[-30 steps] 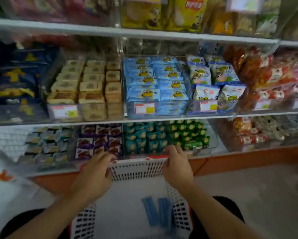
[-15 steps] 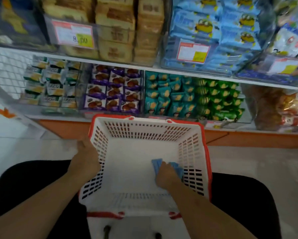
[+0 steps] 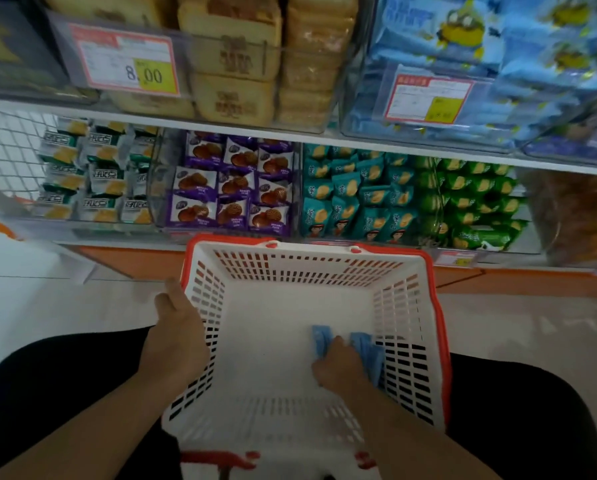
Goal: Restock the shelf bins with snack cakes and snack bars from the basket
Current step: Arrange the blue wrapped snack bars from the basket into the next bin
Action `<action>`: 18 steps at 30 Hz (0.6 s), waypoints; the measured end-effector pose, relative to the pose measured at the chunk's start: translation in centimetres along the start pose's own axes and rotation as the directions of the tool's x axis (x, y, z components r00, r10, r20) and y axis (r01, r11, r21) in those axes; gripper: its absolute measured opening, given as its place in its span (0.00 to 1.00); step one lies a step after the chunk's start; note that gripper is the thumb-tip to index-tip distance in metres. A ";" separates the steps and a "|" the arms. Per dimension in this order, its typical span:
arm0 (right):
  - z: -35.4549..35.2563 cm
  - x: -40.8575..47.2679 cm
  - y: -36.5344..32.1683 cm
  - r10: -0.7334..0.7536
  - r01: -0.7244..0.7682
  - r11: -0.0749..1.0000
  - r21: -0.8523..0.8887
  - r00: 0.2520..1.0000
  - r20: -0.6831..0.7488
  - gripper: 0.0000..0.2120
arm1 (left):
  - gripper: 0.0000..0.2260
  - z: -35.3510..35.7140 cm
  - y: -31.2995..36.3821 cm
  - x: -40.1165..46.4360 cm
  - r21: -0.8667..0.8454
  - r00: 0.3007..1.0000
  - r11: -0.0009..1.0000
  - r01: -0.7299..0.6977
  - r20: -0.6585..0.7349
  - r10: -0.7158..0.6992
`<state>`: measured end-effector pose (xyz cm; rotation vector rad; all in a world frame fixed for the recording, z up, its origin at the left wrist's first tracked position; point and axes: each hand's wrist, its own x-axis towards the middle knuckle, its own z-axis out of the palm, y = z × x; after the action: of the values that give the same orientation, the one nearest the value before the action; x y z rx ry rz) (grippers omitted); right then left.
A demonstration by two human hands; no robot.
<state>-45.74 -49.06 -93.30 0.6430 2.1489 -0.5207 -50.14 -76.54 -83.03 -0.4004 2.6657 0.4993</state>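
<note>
Head view: right hand [image 3: 338,367] grasps blue snack-bar packets [image 3: 364,351] inside white slotted red-rimmed plastic basket [image 3: 408,306]; left hand [image 3: 177,334] grips its left wall.

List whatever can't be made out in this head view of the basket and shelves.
- Blue packs: count and print hidden under the right hand.
- Left hand fingers: hidden behind the basket wall.
- Right price tag: print blurred.
- Top bins: cut off by the frame edge.
</note>
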 end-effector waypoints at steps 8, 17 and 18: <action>-9.4 -10.1 -2.4 -0.504 -0.165 0.304 0.938 0.808 0.306 0.21 | 0.47 -1.8 0.5 -0.9 -0.185 0.994 0.982 0.043 0.103 -0.024; -17.2 -21.8 -1.6 -0.766 0.084 0.082 0.993 0.642 0.009 0.21 | 0.38 -10.0 5.9 -7.4 -0.201 0.953 0.944 -0.262 -0.210 0.219; -17.9 -22.6 -1.6 -0.754 0.117 0.099 0.988 0.657 -0.002 0.21 | 0.38 -11.4 7.1 -8.4 -0.184 0.904 0.903 -0.388 -0.267 0.334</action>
<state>-45.06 -46.29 -64.60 0.2483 1.1646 -2.2481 -48.92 -72.99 -67.64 -0.0157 2.9289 0.9392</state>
